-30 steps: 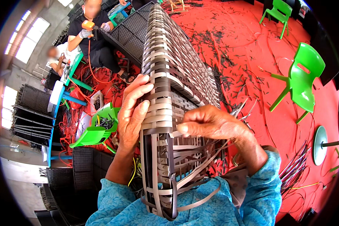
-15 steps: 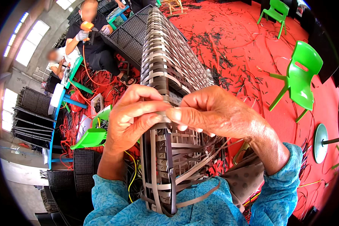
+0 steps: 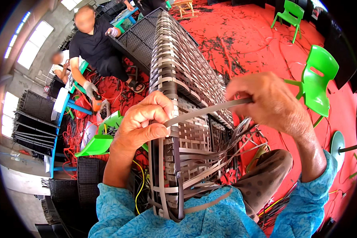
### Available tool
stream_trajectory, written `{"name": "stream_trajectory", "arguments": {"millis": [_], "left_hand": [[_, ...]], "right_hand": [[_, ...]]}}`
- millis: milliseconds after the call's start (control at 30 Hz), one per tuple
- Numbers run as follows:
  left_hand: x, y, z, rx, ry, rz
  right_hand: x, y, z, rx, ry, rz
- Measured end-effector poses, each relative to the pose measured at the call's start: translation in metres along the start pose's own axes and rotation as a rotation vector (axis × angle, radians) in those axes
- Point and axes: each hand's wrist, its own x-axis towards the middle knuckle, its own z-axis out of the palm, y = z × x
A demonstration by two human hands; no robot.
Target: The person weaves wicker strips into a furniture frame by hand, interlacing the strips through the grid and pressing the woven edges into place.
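In front of me stands a woven furniture piece of grey-brown flat strips over a dark frame, its near end partly woven. My left hand pinches a flat weaving strip against the near corner edge. From there the strip runs taut up and right to my right hand, which is blurred but closed around its other end. Below them, several loose strips hang from the open side of the frame and reach toward my lap.
A co-worker at the left reaches down with an orange-and-black tool. Green chairs stand at the right; another green chair lies at the left. Strip scraps and hoses cover the red floor. Dark woven panels are stacked far left.
My right hand has moved right and away from my left, drawing the strip out between them. My left hand stays at the corner. The co-worker has lowered the orange tool.
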Motion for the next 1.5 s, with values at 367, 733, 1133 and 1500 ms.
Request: {"name": "stream_trajectory", "arguments": {"millis": [367,733,1133,1500], "left_hand": [[0.005,-0.005,0.012,-0.092,0.068,0.028],[0.003,-0.01,0.009,-0.136,-0.001,0.109],[-0.002,-0.007,0.015,0.028,0.104,0.111],[-0.005,-0.01,0.014,-0.023,0.123,0.165]], "right_hand": [[-0.221,0.197,-0.081,-0.655,0.522,0.751],[-0.583,0.273,-0.11,-1.017,0.553,0.797],[-0.542,0.277,0.089,1.349,1.451,0.96],[-0.744,0.319,0.134,1.358,2.048,1.119]]}}
